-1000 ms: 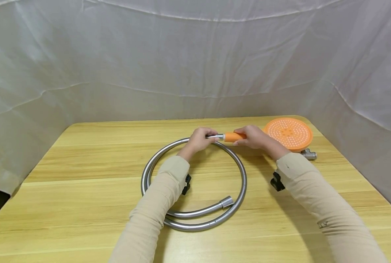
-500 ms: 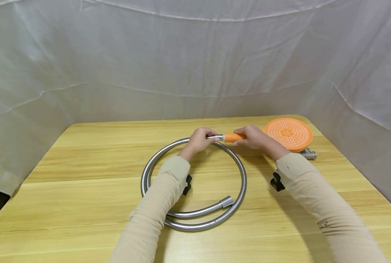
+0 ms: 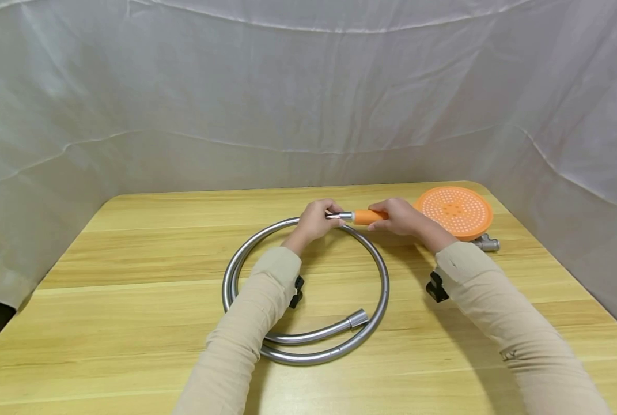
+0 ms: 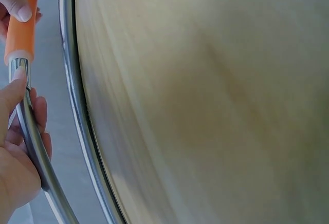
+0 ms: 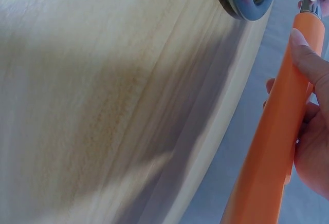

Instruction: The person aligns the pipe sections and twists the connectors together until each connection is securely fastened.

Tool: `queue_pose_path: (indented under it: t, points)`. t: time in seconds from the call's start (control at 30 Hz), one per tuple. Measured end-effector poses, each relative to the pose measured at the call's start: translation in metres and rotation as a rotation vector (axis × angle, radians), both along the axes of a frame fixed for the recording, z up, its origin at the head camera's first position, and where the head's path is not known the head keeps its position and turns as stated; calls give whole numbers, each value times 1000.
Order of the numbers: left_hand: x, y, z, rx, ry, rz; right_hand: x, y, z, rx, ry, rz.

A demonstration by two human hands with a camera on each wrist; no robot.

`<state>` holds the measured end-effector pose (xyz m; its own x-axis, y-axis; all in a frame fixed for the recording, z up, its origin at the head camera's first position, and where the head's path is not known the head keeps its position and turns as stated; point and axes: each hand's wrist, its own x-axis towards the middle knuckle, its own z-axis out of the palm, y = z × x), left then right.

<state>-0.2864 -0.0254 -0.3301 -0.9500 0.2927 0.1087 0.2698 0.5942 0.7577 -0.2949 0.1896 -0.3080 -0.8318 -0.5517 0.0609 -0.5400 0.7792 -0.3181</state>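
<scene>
My right hand [image 3: 402,217] grips the handle of an orange shower head [image 3: 453,212], whose round perforated face points up at the right. With thumb and fingers, my left hand [image 3: 315,220] pinches the metal end of a silver shower hose [image 3: 384,282]. In the left wrist view the hose's metal fitting [image 4: 20,62] meets the end of the orange handle [image 4: 23,34]. From there the hose runs down past the left palm. Its other end, a wider metal connector [image 3: 358,319], lies on the table inside the coil. In the right wrist view the right thumb presses along the handle [image 5: 288,106].
A grey metal fitting [image 3: 488,243] lies on the wooden table [image 3: 132,323], partly hidden under the shower head. Pale cloth [image 3: 308,86] hangs behind and at both sides. A black camera mount [image 3: 436,287] sits below the right wrist.
Both hands stay almost where they were, still holding the hose end and the handle together. The left forearm has shifted very slightly to the right.
</scene>
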Motion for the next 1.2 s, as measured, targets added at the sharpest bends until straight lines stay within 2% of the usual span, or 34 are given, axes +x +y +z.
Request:
queue_pose_path:
  t: [0.43,0.77,1.2]
  points:
    - [-1,-5,-2,11,21,-13,0,-4,0,-15,-1,1]
    - [1,-5,0,-63,37,-50,0,-4,0,-9,-7,1]
    - [0,-2,2,-57,43,-22,0,-1,-3,-18,-3,-2]
